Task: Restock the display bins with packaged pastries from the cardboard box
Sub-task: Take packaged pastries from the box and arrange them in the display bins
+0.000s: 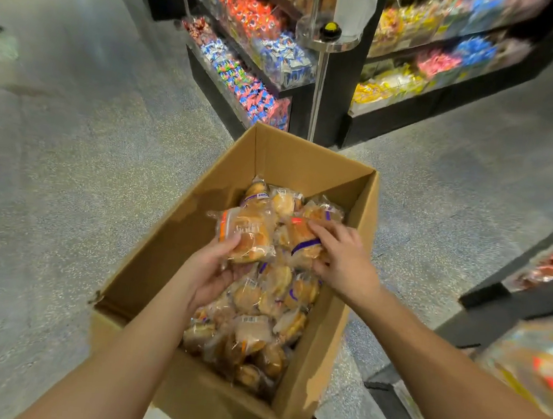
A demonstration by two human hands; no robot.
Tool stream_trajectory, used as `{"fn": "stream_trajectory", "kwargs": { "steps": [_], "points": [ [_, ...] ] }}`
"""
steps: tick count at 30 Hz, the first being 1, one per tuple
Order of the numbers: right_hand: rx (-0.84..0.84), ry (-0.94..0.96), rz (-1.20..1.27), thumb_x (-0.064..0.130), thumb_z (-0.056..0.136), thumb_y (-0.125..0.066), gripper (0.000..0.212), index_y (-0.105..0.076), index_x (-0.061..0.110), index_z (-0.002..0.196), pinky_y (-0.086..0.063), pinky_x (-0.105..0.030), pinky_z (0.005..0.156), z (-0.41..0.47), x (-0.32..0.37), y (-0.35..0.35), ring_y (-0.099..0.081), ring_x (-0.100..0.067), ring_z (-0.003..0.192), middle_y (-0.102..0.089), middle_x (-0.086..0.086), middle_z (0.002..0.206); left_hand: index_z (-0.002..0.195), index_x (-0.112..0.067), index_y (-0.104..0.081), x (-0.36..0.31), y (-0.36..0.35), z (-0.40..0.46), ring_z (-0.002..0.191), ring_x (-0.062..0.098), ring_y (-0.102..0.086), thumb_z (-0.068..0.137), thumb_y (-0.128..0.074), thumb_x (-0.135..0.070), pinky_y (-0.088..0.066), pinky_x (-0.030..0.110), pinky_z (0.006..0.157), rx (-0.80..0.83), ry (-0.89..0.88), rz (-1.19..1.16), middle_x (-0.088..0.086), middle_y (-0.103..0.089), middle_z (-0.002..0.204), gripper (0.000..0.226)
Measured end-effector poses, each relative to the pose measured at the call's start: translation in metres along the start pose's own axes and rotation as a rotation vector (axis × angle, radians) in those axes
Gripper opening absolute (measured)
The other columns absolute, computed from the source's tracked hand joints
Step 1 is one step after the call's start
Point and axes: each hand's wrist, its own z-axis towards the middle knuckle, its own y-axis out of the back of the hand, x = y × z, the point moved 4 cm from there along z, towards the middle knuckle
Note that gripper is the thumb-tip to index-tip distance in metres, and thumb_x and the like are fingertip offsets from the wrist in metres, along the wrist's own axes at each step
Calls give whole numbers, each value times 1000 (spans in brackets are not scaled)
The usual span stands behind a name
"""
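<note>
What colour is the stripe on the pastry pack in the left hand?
Orange, along the pack edge; head view, held by the left hand.

— What do we list for the box?
— Cardboard box (197, 200): we note plain brown corrugated board, matt, with a torn, rough edge at its near corner.
— And its contents?
— Packaged pastries (268, 298): clear plastic film, glossy and crinkled.
— The fixtures?
— Display shelves (344, 89): we record matt black panels with clear, shiny bin fronts. Pole (317, 86): polished metal.
— Underfoot?
— Floor (77, 159): speckled grey, smooth, with a dull sheen.
</note>
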Motion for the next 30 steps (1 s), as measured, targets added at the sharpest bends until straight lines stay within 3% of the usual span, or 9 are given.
{"fn": "stream_trajectory", "kwargs": {
  "steps": [4,7,9,12,15,20,24,28,30],
  "points": [
    [-156,39,-51,19,72,-85,75,-53,23,140,-54,-51,86,-67,23,17,-45,-32,118,-56,-4,136,136,-3,-50,24,-7,-50,115,30,-60,84,-73,-26,-47,37,93,250,69,-150,18,-61,131,61],
    [-282,65,-94,18,71,-78,74,-50,24,139,-56,-49,81,-120,32,36,-40,-27,116,-58,-4,133,130,-11,-54,44,-34,-83,109,31,-64,58,-96,-22,-46,46,98,416,150,-214,14,-62,126,84],
    [-299,61,-140,21,73,-71,73,-45,25,141,-55,-49,82,-156,36,48,-42,-28,116,-57,-4,134,133,-10,-54,61,-58,-106,118,39,-60,50,-98,-20,-34,61,110,472,219,-217,21,-60,133,95],
    [-339,2,-189,21,73,-65,74,-40,22,143,-53,-48,90,-209,35,67,-54,-33,112,-57,-4,135,126,-7,-57,83,-101,-150,126,44,-53,66,-88,-21,-22,68,113,531,331,-176,27,-58,134,69],
    [-405,-54,-150,12,67,-80,84,-41,15,141,-47,-44,101,-263,32,88,-55,-34,112,-57,-8,134,117,-6,-58,105,-137,-182,123,43,-55,82,-62,-22,-26,70,109,473,393,-85,27,-64,124,38],
    [-371,-227,68,31,78,-61,71,-41,18,145,-29,-30,115,-365,14,121,-39,-23,133,-42,-3,145,132,-2,-53,160,-191,-214,113,45,-63,85,-61,-24,-37,67,104,558,462,94,27,-65,123,52],
    [-607,-473,401,24,88,-65,54,-48,22,140,-25,-5,107,-455,-9,156,-37,5,132,-44,3,143,115,0,-62,208,-244,-241,95,41,-69,79,-64,-26,-50,55,89,591,435,282,26,-70,110,45],
    [-799,-635,435,25,95,-66,32,-55,35,123,-37,-15,106,-537,-36,187,-44,12,122,-49,22,127,128,-3,-60,275,-306,-273,111,41,-62,77,-67,-31,-58,51,82,651,473,376,24,-63,128,59],
    [-862,-739,481,30,95,-64,31,-53,38,123,-43,-25,106,-586,-55,204,-48,12,115,-48,27,122,124,-2,-66,315,-336,-293,104,40,-66,66,-84,-29,-60,50,71,709,504,386,24,-64,127,66]
  ]
}}
